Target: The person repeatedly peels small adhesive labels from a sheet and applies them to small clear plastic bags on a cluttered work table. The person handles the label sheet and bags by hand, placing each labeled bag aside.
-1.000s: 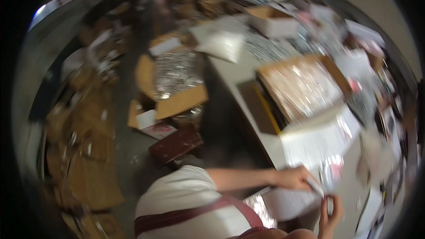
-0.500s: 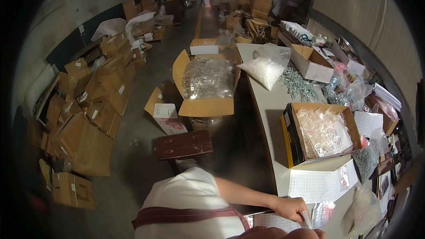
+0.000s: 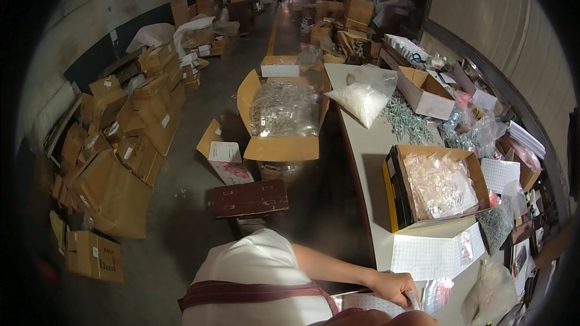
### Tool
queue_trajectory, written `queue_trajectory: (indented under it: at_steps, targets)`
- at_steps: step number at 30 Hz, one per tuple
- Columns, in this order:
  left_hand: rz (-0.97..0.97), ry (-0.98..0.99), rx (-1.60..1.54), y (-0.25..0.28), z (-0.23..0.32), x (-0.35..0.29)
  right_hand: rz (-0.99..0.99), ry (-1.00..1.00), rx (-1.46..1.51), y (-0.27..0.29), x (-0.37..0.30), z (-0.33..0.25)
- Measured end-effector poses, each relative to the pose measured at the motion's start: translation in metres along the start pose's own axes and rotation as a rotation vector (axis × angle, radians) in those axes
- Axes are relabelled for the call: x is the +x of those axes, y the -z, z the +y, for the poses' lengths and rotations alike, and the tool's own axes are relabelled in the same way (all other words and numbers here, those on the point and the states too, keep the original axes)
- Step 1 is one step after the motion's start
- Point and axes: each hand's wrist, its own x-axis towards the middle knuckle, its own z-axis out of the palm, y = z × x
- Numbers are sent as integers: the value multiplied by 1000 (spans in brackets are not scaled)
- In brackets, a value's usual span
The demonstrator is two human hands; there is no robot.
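Note:
My left hand (image 3: 393,287) reaches over the near end of the table, its fingers closed on a small white strip (image 3: 413,299). Under that hand lies a white sheet covered in small printed marks (image 3: 368,303). My right hand (image 3: 386,319) shows only as a sliver of skin at the lower edge; its fingers are out of the picture. Beside the left hand rests a small clear plastic bag with pinkish contents (image 3: 437,294). Just beyond, another printed white sheet (image 3: 417,256) is spread on the table.
An open box of small clear bags (image 3: 444,181) stands on the table (image 3: 368,169). Farther along are loose metal screws (image 3: 406,118), a bag of white pieces (image 3: 362,96) and an open carton (image 3: 428,93). A carton of plastic-wrapped goods (image 3: 284,108) and a dark red box (image 3: 251,198) stand left.
The view has shifted slightly, so the table's things sit a little differently in the picture. My left hand stays closed over the sheet, with only slight movement.

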Motion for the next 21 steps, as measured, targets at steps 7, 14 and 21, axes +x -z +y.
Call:
queue_trajectory:
  at_steps: [7, 14, 21]
  targets:
    - [-9, -9, 38, 0, 3, 0, 27, 36, 24, 2, 1, -4]
    - [-32, 38, 71, 1, 3, 1, 71, -68, 178, -3, -4, 10]
    - [-37, 33, 60, 0, 3, -1, -32, 67, 77, 6, 0, 11]
